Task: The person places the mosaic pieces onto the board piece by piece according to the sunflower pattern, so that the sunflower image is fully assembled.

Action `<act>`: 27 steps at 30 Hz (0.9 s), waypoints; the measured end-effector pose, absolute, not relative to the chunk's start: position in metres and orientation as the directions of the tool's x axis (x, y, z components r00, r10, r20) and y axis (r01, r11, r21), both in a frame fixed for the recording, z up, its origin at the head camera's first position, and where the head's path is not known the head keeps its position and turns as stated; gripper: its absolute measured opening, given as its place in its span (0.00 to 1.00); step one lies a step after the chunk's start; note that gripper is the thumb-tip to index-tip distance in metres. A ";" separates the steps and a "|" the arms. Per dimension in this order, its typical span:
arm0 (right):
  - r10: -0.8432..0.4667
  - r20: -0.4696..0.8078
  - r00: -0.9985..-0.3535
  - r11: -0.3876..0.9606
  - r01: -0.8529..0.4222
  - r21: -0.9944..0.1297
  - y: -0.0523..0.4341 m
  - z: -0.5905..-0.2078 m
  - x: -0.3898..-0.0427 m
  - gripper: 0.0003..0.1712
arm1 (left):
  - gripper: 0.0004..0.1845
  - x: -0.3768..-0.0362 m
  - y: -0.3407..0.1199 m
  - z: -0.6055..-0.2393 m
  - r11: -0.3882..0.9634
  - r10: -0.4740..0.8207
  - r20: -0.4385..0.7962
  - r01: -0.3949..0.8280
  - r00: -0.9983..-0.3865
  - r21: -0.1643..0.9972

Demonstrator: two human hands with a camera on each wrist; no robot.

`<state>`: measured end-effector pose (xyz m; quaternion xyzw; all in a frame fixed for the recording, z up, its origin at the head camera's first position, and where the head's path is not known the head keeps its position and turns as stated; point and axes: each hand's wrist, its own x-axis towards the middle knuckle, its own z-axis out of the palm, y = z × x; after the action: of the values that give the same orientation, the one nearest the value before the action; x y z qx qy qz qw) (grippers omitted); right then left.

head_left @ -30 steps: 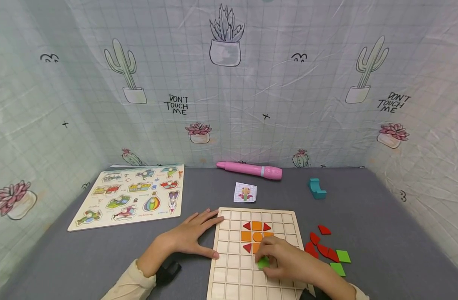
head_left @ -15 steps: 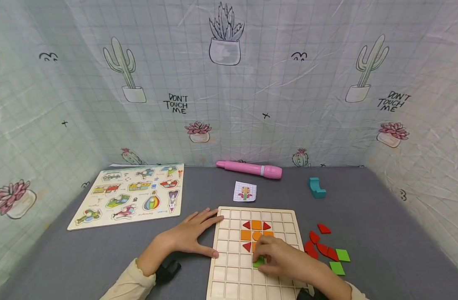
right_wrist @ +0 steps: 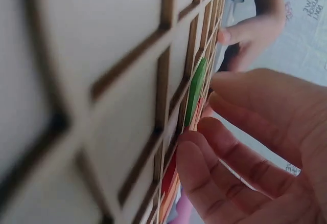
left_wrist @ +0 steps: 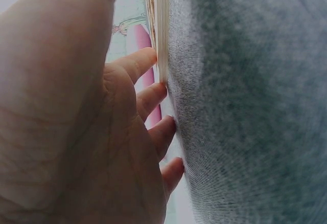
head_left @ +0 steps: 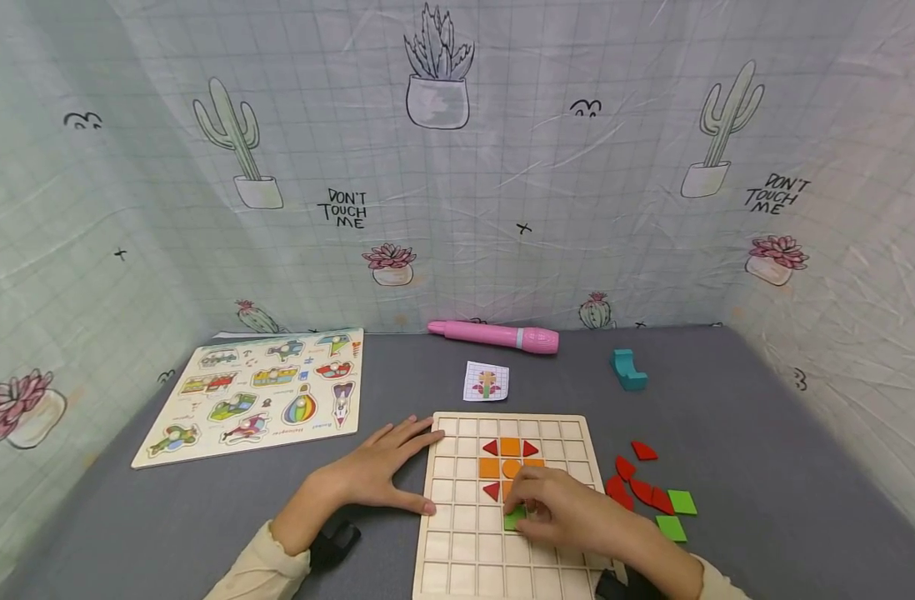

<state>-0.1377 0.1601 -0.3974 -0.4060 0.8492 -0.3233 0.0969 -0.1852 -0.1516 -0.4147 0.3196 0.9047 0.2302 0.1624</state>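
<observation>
In the head view my left hand (head_left: 375,475) lies with spread fingers at the left edge of a wooden grid board (head_left: 457,546), thumb on its rim. The left wrist view shows its fingertips (left_wrist: 171,127) along the board's side. My right hand (head_left: 570,512) holds a green square tile (head_left: 513,520) between thumb and fingers, at a cell below the orange tiles. In the right wrist view that tile (right_wrist: 195,92) sits slightly tilted at the grid. Orange squares (head_left: 510,447), an orange circle (head_left: 512,469) and red triangles (head_left: 491,448) lie in cells above, partly covered by the hand.
Several red pieces (head_left: 641,490) and two green squares (head_left: 671,528) lie right of the board. Behind it are a pattern card (head_left: 486,382), a pink microphone-shaped stick (head_left: 495,335) and a teal block (head_left: 628,371). A picture puzzle board (head_left: 251,396) lies at left.
My right hand has shifted slightly left with the green square, over one grid cell. The left hand keeps its place at the board's edge. The head view has tilted slightly.
</observation>
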 end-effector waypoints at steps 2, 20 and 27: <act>-0.742 0.108 -0.662 0.469 -0.627 -0.622 0.163 -0.397 -0.139 0.05 | 0.52 -0.185 -0.151 -0.415 0.687 0.655 -0.146 0.504 -0.741 0.523; -0.657 0.200 -0.727 0.520 -0.629 -0.577 0.225 -0.384 -0.156 0.02 | 0.52 -0.187 -0.153 -0.416 0.689 0.656 -0.144 0.509 -0.741 0.517; -0.632 0.266 -0.728 0.519 -0.652 -0.552 0.250 -0.393 -0.162 0.04 | 0.51 -0.187 -0.153 -0.418 0.683 0.661 -0.143 0.511 -0.737 0.521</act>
<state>-0.1622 0.2496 -0.3930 -0.3684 0.8714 -0.3237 -0.0159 -0.1866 -0.1533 -0.4175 0.3245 0.9029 0.2304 0.1623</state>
